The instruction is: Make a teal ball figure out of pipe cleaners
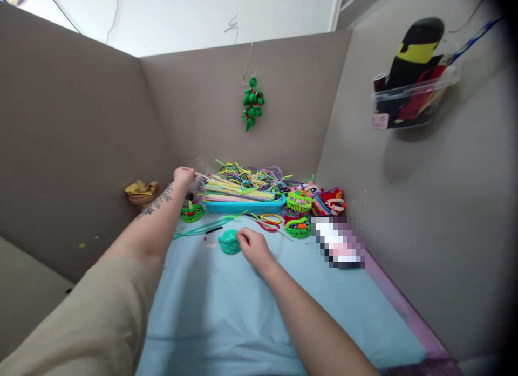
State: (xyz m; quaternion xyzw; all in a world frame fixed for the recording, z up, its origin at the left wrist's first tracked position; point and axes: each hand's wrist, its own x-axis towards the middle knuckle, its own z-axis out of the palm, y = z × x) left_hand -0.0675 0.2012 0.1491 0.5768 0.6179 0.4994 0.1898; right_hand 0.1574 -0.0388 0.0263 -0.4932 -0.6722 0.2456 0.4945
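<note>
My left hand point(183, 175) reaches far forward to the left end of a teal tray point(243, 205) heaped with coloured pipe cleaners point(238, 188). Its fingers are closed in a pinch on the tip of a pale pipe cleaner there. My right hand point(251, 245) rests on the light blue table cover point(226, 311), fingers curled against a small teal coiled pipe-cleaner piece point(229, 241) and holding it at its right side.
Grey partition walls enclose the desk on three sides. A green pipe-cleaner figure point(252, 103) hangs on the back wall. Finished green and red pipe-cleaner figures point(298, 214) lie right of the tray, another green one point(192, 211) left. A clear bin point(413, 98) hangs at right.
</note>
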